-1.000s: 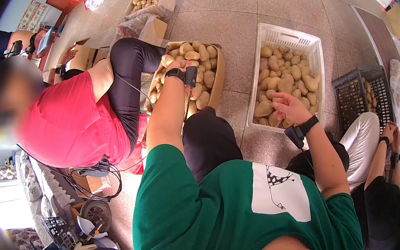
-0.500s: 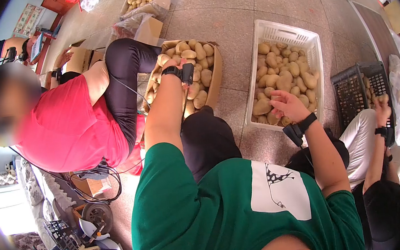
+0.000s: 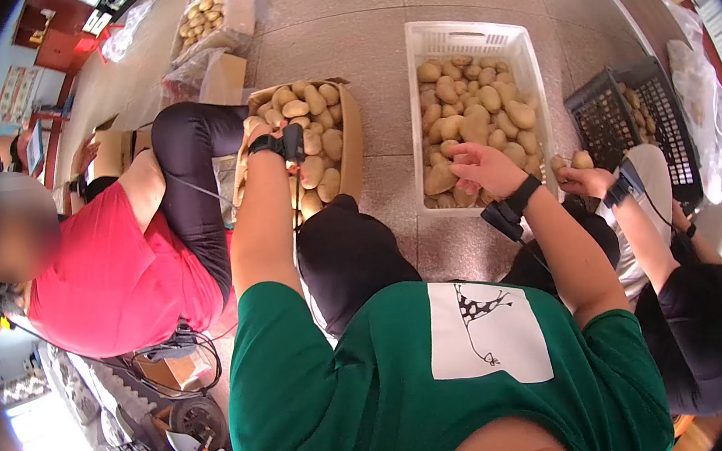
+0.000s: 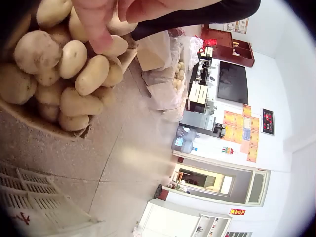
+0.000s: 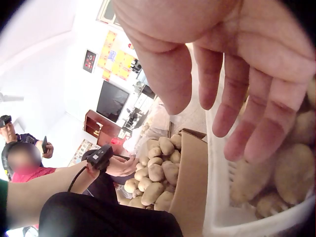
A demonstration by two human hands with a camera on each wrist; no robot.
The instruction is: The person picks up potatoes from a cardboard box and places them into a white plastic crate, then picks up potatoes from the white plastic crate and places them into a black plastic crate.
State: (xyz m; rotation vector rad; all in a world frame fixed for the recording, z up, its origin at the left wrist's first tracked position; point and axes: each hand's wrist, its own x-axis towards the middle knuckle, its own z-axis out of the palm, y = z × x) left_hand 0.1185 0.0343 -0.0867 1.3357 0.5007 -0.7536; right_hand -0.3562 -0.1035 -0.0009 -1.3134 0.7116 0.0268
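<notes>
Upper left of centre in the head view, the left hand [image 3: 262,131] is in among pale-brown oval potatoes [image 3: 313,100], piled in an open brown cardboard box [image 3: 355,142], a finger against one; whether it grips any, I can't tell. Right of centre, the right hand [image 3: 489,170] is released, fingers loosely extended over a potato-filled white plastic crate [image 3: 541,92].

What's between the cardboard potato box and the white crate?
In the head view, bare tiled floor separates the cardboard box from the white crate; a dark-clothed knee sits at the near end.
</notes>
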